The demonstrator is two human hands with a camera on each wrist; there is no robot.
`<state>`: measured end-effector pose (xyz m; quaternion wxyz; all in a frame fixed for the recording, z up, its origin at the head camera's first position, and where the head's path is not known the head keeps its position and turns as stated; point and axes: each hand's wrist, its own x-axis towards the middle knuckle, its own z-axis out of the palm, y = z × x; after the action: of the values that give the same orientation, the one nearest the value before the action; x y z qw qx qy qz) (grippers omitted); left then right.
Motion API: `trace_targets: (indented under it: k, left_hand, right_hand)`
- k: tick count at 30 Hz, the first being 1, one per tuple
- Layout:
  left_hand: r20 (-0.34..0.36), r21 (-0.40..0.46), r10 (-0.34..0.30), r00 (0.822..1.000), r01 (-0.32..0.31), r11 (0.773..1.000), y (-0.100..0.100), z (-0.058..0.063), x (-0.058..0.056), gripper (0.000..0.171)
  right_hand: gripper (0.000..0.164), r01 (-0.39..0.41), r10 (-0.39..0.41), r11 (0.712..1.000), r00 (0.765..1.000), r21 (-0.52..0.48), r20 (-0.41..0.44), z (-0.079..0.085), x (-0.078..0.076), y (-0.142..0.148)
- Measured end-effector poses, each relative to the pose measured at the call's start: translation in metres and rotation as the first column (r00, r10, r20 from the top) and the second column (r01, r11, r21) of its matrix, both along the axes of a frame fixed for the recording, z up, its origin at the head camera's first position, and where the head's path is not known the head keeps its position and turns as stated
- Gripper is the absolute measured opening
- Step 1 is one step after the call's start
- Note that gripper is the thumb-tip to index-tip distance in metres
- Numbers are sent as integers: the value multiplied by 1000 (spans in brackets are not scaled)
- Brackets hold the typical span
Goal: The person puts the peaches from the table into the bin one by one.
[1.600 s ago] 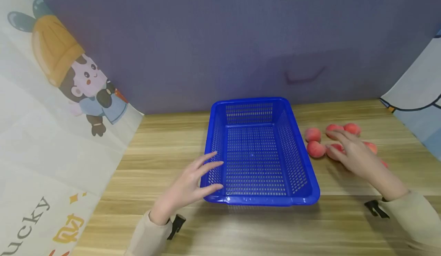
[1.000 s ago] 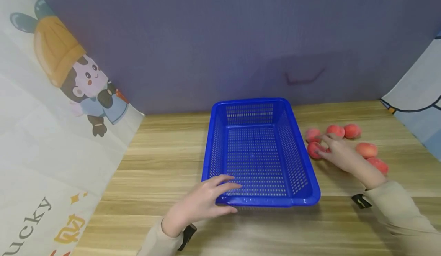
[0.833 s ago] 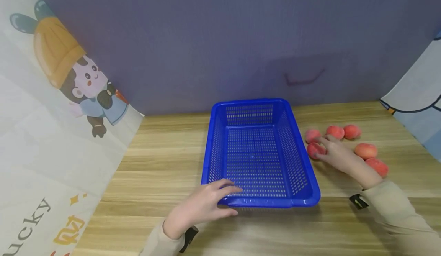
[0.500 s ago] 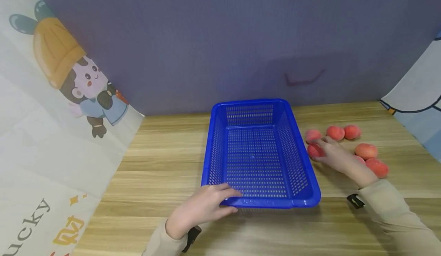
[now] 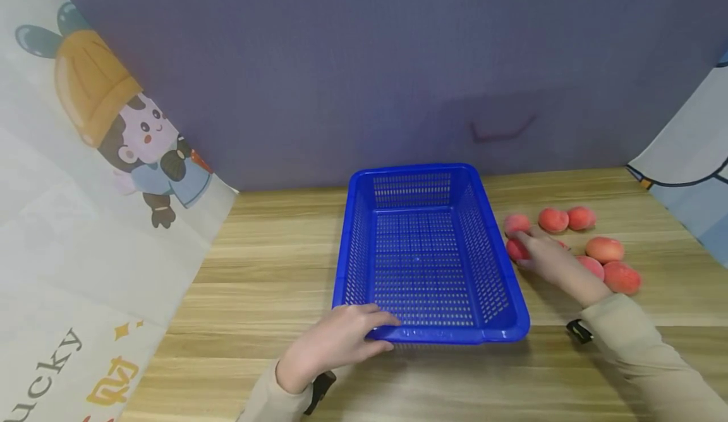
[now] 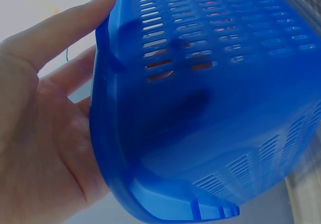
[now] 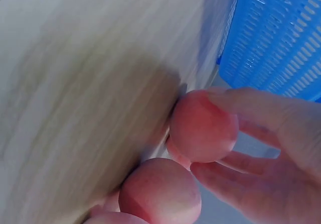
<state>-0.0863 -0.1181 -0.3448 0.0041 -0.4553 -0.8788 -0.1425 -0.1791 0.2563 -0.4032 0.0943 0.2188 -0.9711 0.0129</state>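
A blue perforated plastic basket (image 5: 443, 333) stands on the wooden table, with no fruit inside. At its near left corner my left hand (image 5: 341, 340) grips the rim, fingers over the top and thumb on the outer side. To the right of the basket, my right hand (image 5: 552, 261) holds a reddish peach (image 5: 516, 249) low at the table. The right wrist view shows the thumb on one side of this peach and fingers around the other. Just behind it lies another peach (image 5: 517, 223). My right hand partly covers one more peach.
Two peaches touch at the back, one (image 5: 553, 220) beside another (image 5: 581, 218). Right of my hand lie several more, including an orange-red one (image 5: 605, 249) and a redder one (image 5: 622, 277). A grey-blue panel (image 5: 364, 81) rises behind the table (image 5: 273, 251).
My left hand has moved from the basket's left side to its near left corner and closed on the rim. My right hand has moved left from the peach group to the peach beside the basket.
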Motion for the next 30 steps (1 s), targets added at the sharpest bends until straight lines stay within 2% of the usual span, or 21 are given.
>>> trace_targets:
  k: [1, 2, 5, 11, 21, 26, 30]
  left_hand:
    - [3, -6, 3, 1000, -3, 1000, 0, 1, 0, 28]
    - [6, -11, 5, 1000, -5, 1000, 1, 1, 0, 28]
    - [15, -23, 13, 1000, -12, 1000, 1, 2, 1, 27]
    - [34, -35, 22, 999, -21, 999, 1, 4, 1, 27]
    - [63, -40, 37, 997, -35, 999, 1, 7, 3, 27]
    - [53, -47, 45, 998, -43, 998, 1, 8, 4, 26]
    - [43, -43, 41, 998, -40, 998, 1, 7, 4, 26]
  right_hand:
    - [34, -33, 34, 981, 999, -193, 2, -1, -1, 0]
    - [36, -38, 44, 964, 999, -265, 18, -2, -2, -1]
    - [40, -67, 68, 961, 998, -267, -9, -4, -4, -1]
    - [39, -16, 28, 959, 999, -281, 37, 5, 1, -3]
    - [42, -9, 0, 970, 999, -242, -38, 50, 8, -5]
    - [44, -101, 57, 966, 981, -238, -186, 69, 3, -6]
    - [43, -138, 94, 969, 974, -207, -208, 87, -2, -10]
